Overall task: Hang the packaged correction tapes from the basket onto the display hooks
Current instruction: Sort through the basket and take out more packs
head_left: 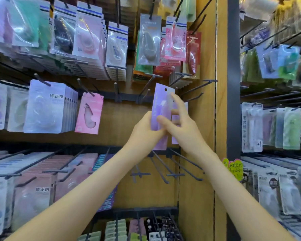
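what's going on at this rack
A person is stocking a shop display of correction tapes. The left hand grips the lower part of a purple pack and the right hand pinches its right side, holding it up in front of the board. It is not on a hook yet; empty hooks stick out just beside it.

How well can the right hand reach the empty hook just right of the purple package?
Probably yes. The hook sticks out bare beside the right hand, with nothing between them, though that hand pinches the package that the left hand holds.
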A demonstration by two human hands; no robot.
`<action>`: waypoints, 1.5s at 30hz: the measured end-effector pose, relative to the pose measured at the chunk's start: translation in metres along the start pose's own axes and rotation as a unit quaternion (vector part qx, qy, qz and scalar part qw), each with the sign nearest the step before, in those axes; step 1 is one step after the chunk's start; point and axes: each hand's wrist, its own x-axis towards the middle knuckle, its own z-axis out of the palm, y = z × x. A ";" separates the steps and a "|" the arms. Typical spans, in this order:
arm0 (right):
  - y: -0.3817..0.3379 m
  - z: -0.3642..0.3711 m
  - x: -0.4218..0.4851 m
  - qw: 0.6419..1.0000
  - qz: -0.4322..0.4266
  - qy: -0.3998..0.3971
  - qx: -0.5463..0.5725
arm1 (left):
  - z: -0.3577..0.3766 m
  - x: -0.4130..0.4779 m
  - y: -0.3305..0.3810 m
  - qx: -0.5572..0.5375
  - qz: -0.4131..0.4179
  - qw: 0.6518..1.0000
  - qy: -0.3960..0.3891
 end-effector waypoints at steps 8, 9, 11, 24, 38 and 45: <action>-0.001 -0.034 -0.003 0.981 0.021 0.126 -0.149 | 0.029 0.011 0.012 0.024 0.022 0.998 -0.059; -0.001 -0.040 -0.004 0.974 0.029 0.139 -0.174 | 0.030 0.013 0.014 0.030 0.026 0.997 -0.062; 0.002 -0.047 -0.004 0.965 0.069 0.125 -0.218 | 0.030 0.016 0.018 0.051 0.037 0.996 -0.060; 0.007 -0.056 -0.008 0.935 0.116 0.098 -0.319 | -0.027 0.019 0.001 0.304 0.079 0.949 0.037; 0.027 -0.053 0.016 0.931 0.133 0.046 -0.338 | -0.141 0.054 -0.082 0.612 -0.045 0.787 0.067; 0.067 -0.030 0.057 0.915 0.185 -0.037 -0.355 | -0.131 0.055 -0.078 0.588 -0.053 0.806 0.033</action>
